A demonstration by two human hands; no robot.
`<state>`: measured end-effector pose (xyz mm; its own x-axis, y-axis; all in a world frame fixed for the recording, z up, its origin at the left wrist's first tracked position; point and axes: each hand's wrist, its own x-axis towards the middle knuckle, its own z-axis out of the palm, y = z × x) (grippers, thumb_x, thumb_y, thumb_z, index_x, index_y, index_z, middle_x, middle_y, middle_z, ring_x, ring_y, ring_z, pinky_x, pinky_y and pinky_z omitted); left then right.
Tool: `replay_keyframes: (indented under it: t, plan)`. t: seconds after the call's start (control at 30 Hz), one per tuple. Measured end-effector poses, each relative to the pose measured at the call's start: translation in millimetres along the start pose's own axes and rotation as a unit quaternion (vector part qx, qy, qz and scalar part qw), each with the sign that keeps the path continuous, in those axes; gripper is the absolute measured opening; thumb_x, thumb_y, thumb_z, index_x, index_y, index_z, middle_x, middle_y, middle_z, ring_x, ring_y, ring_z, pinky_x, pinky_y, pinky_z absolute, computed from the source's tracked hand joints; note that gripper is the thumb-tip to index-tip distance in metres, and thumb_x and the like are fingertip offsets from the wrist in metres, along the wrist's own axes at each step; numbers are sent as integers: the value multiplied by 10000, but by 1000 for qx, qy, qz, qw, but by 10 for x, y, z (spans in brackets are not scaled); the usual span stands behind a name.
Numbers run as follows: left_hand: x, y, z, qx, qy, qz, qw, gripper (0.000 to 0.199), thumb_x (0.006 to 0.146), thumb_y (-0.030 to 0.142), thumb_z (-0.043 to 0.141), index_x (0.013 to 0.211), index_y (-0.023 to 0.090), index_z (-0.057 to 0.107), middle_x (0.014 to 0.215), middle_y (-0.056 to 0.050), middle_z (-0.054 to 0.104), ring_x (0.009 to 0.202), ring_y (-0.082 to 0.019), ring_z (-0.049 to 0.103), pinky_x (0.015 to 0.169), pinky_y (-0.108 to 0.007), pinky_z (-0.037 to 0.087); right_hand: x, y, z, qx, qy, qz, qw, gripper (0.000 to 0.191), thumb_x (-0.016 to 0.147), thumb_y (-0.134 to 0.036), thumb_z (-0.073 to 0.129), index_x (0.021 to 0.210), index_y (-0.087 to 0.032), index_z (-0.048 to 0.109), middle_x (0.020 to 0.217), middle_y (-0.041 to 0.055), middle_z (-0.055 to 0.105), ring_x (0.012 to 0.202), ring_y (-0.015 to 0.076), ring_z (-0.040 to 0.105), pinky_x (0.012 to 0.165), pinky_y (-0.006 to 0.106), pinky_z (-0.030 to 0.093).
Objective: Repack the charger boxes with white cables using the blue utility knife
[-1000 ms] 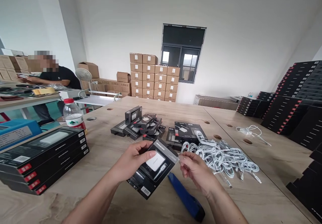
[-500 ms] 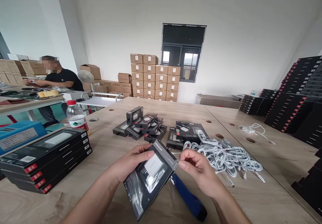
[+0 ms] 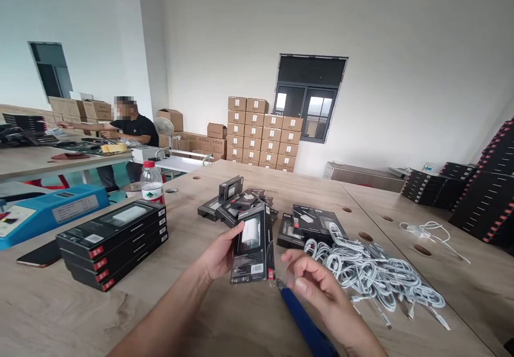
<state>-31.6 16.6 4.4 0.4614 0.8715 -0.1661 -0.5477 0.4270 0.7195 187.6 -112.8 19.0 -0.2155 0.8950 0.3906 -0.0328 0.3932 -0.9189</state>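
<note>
"Head view: where is the box [image 3: 251,255] sitting, and what is happening to it?"

"The left hand [image 3: 223,252] is holding it up above the table [image 3: 225,330], left of the cables [image 3: 377,271]. The thumb is pressing at the box's edge. I'm judging that clear film [image 3: 283,279] is being peeled away near its lower right corner."

"And the right hand [image 3: 317,285]?"

"It is hovering just beside the box, at the near left of the cables, fingers curling. Whether thumb and forefinger are pinching the film, I can't tell; the film is too clear and the hand is blurring."

"What would the next move be calling for?"

"A steady left grip, I'd guess, with the right drawing the film off and not dragging the box along."

"What's hiding?"

"The left fingers are mostly disappearing behind the box. Nearer than the cables, a blue tool [image 3: 300,319] is passing under the right hand and running out of the frame. Beyond the box, left of the cables, loose boxes [image 3: 231,190] are overlapping too much for counting. Far left of the cables, a stack [image 3: 116,244] is covering one end of a phone [image 3: 38,254]."
</note>
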Motion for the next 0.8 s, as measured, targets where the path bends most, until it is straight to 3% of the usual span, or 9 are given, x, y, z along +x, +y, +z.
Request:
replay_keyframes:
  t: [0.07,0.13,0.27,0.33,0.43,0.53,0.6,0.7,0.8]
  plan:
    - [20,-18,29,-26,-2,-15,1000,384,878,411,674,1085,88,669,871,-126,764,703,-236,726,682,-339,609,25,73,23,99,30,27,994,269,877,-479,664,870,-231,560,1015,42,628,660,119,492,594,262,325]
    - [28,-39,59,-48,-1,-3,999,356,906,406,643,1077,94,665,876,-114,765,690,-217,724,671,-319,610,53,142,33,147,62,61,985,312,857,-507,684,872,-231,539,777,-7,593,534,89,420,520,244,264]
    - [22,-120,143,-80,9,90,993,248,945,318,603,1077,117,662,938,-90,768,738,-181,729,684,-271,611,102,272,46,81,121,114,983,415,800,-565,732,1020,-241,595,615,-73,446,499,79,329,484,219,229]
    - [25,-171,186,-65,3,114,991,236,920,279,642,1087,114,664,950,-98,768,742,-182,728,681,-268,612,110,312,64,1,97,129,987,487,783,-569,746,1134,-259,614,647,-62,481,544,98,374,519,226,287]
    - [68,-161,166,-54,17,135,989,229,880,250,693,1053,101,675,914,-110,765,701,-186,718,648,-268,609,69,289,120,-152,27,129,980,404,823,-610,667,796,-207,683,612,-32,489,576,125,407,575,266,332]
    - [145,17,-12,-109,132,166,971,164,929,244,625,1021,113,660,825,-75,753,621,-156,695,613,-246,595,-42,192,176,-198,-37,141,969,508,864,-638,588,608,-201,627,573,-17,476,553,133,418,560,277,332]
    - [169,166,-159,-137,202,195,950,137,969,222,554,1049,143,633,753,-20,729,555,-112,662,601,-204,574,-96,143,164,-107,-58,157,980,464,818,-636,653,633,-211,637,591,-16,499,534,133,431,531,275,352]
    - [133,272,-245,-132,207,196,949,142,943,233,596,1043,141,637,744,-27,725,544,-123,659,603,-220,570,-37,134,34,99,67,123,985,456,717,-637,752,607,-229,580,534,-43,431,468,122,390,468,274,370]
    - [35,192,-123,-48,116,161,979,232,797,256,773,972,133,682,829,-74,754,623,-177,690,593,-264,564,121,163,-160,166,254,59,951,418,648,-579,833,675,-228,608,631,-17,527,577,154,521,534,290,462]
